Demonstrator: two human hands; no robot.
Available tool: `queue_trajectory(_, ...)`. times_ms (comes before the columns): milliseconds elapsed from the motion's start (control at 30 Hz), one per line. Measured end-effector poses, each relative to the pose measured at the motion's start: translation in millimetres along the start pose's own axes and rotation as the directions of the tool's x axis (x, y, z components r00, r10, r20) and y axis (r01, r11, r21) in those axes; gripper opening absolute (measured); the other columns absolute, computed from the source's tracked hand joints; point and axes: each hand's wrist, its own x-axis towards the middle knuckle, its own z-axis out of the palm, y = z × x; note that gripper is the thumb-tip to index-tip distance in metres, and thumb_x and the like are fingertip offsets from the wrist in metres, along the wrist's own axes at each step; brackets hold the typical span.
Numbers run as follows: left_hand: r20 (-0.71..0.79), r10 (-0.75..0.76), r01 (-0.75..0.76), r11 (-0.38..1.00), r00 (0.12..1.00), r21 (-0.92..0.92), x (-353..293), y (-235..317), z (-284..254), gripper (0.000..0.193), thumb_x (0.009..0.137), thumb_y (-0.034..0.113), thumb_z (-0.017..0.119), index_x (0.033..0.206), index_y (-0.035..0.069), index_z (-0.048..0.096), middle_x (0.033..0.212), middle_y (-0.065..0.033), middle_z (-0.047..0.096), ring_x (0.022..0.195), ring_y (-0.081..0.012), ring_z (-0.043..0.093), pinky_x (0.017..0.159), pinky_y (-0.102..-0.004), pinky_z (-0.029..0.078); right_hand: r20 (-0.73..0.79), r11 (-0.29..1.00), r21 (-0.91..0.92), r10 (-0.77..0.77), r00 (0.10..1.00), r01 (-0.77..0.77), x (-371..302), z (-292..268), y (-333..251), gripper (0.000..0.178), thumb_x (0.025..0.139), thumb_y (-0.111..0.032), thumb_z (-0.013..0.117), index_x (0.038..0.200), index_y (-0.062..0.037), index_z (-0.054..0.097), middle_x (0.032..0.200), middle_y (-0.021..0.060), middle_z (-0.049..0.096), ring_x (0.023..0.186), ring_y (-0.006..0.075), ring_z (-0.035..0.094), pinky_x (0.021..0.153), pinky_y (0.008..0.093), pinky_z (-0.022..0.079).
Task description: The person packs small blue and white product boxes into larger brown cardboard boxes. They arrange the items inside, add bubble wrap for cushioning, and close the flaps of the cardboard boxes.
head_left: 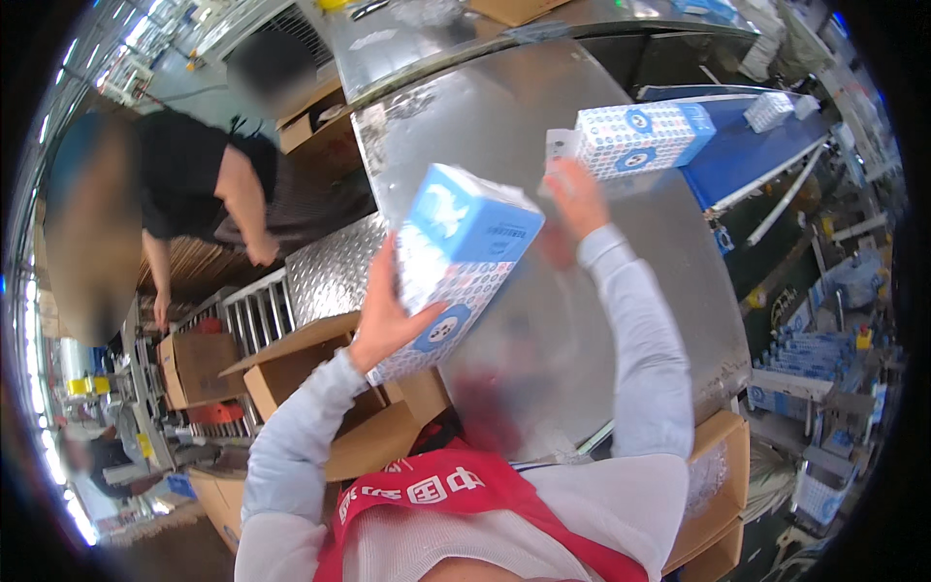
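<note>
Two hands are up over the steel table [543, 320], which curves away from the person's chest. Nearest, just left of the table's near edge, an open cardboard box [320, 373] stands with its flaps spread. Above that box and over the table's left edge, the left hand [383, 315] grips a blue and white carton [456, 267]: the thumb lies across the carton's patterned lower face and the other fingers wrap behind it, so the carton tilts with its blue end up. Farther along the table, the right hand [574, 199] reaches out with fingers stretched toward a second carton [640, 136] lying at the table's far right edge; its fingertips are at the carton's near end, but whether they have closed on it cannot be told. Beyond the table's right edge runs a blue conveyor [747, 155]. Left of the table, another person's arm [247, 204] hangs over metal rollers [257, 310].
</note>
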Motion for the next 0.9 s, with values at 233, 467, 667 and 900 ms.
queue_trajectory(233,0.036,-0.208,0.206,0.977,0.977,0.062,-98,37,-95,0.108,0.064,0.017,0.085,0.144,-0.004,0.018,0.138,-0.0163,0.034,0.132,-0.0256,0.035,0.111,-0.0356,0.026,0.303,0.365,-0.926,0.579,0.757,0.091,118,-83,13,0.136,0.051,-0.044,0.090,0.155,-0.0190,0.006,0.150,0.0079,0.037,0.144,0.0287,0.025,0.114,0.0617,0.006)
queue_trajectory(467,0.029,-0.308,0.309,0.945,0.951,-0.104,-158,44,-166,0.104,0.062,0.011,0.085,0.144,-0.002,0.022,0.137,-0.0127,0.038,0.130,-0.0218,0.036,0.111,-0.0336,0.026,0.479,0.738,-0.644,0.181,0.859,0.204,62,25,-86,0.123,0.060,-0.053,0.081,0.155,-0.0237,0.009,0.135,0.0203,0.051,0.119,0.0395,0.054,0.109,0.0480,0.033)
queue_trajectory(667,0.053,-0.260,0.241,0.942,0.964,0.234,-243,-20,-200,0.089,0.066,0.004,0.081,0.140,0.000,0.032,0.131,-0.0164,0.047,0.123,-0.0298,0.048,0.105,-0.0376,0.036,0.466,0.819,-0.096,0.540,0.701,-0.566,21,25,-97,0.105,0.073,-0.040,0.078,0.154,-0.0109,0.018,0.130,0.0141,0.058,0.111,0.0319,0.060,0.098,0.0404,0.047)
queue_trajectory(900,0.432,-0.280,-0.015,0.826,0.857,0.564,-282,-121,-148,0.089,0.054,0.006,0.073,0.136,0.003,0.040,0.115,-0.0177,0.049,0.108,-0.0390,0.047,0.093,-0.0471,0.041,0.694,0.149,0.648,0.286,0.660,-0.746,-29,112,-263,0.068,0.081,-0.028,0.075,0.137,-0.0037,0.044,0.122,0.0103,0.060,0.105,0.0227,0.062,0.093,0.0379,0.051)
